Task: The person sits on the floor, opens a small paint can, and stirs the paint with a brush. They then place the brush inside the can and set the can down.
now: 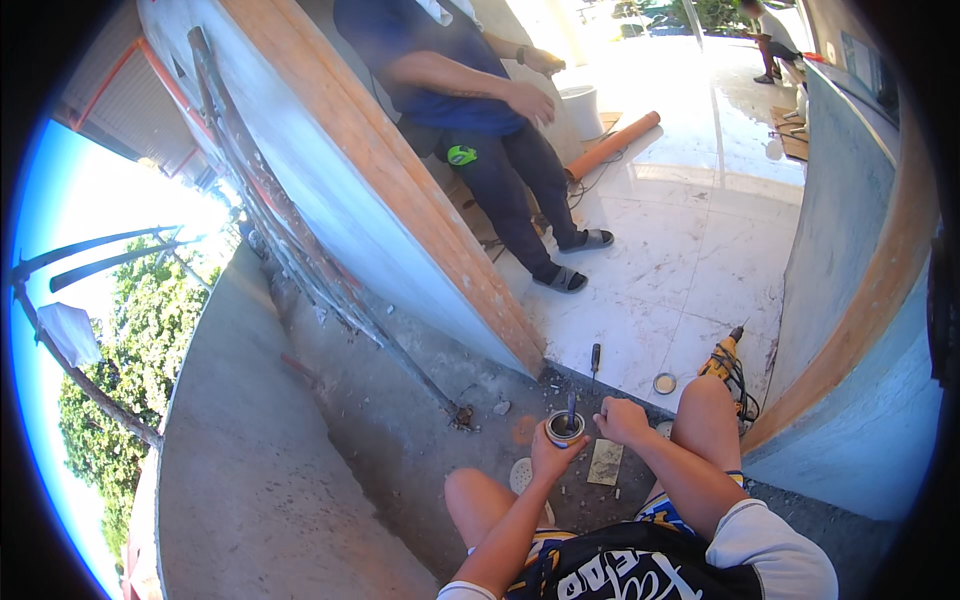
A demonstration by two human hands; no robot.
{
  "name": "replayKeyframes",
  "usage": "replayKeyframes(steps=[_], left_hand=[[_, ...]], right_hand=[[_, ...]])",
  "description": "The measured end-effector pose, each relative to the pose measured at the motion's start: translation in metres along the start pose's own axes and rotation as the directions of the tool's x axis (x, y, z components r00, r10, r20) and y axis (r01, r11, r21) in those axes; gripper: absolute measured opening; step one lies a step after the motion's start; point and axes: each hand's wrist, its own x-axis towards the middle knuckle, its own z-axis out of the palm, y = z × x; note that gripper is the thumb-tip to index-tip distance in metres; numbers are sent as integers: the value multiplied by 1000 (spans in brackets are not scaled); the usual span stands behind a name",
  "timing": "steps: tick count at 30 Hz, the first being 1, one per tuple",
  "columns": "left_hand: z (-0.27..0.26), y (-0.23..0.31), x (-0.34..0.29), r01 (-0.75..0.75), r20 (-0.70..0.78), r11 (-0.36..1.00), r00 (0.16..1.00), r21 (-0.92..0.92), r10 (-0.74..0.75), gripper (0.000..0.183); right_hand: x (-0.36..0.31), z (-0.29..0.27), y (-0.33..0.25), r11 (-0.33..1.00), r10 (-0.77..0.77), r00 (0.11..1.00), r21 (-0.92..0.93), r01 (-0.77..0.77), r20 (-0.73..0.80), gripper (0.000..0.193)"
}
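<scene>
My left hand point(553, 456) is wrapped round a small round open can point(567, 441) held above the concrete between my knees. A dark flat-bladed tool point(571, 408) stands upright in the can's mouth, its lower end hidden inside. Just right of the can, my right hand point(622, 421) is closed in a fist; whatever it holds, if anything, is hidden. Below that hand lies a pale rectangular piece point(605, 462) with specks on it. On the tile edge ahead rest a screwdriver point(596, 358) and a round lid point(664, 383).
A yellow power drill point(722, 358) with a dark cord lies by my right knee. Ahead stands a person point(500, 150) in dark clothes and sandals, near an orange pipe point(615, 146) and white bucket point(580, 110). Wooden poles point(300, 235) lean at the left; another person point(775, 40) is farther back.
</scene>
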Motion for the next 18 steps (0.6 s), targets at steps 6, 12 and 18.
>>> replayKeyframes(steps=[6,12,18], left_hand=[[3,-6,2,-39,-16,998,999,-47,38,88],[0,-2,1,-35,-26,999,999,-36,34,85],[-3,9,0,-16,-33,1000,999,19,16,82]], right_hand=[[5,7,6,999,-34,998,-14,35,45,27],[5,15,14,991,-107,993,80,110,-39,20],[7,9,10,980,-84,996,181,79,21,45]])
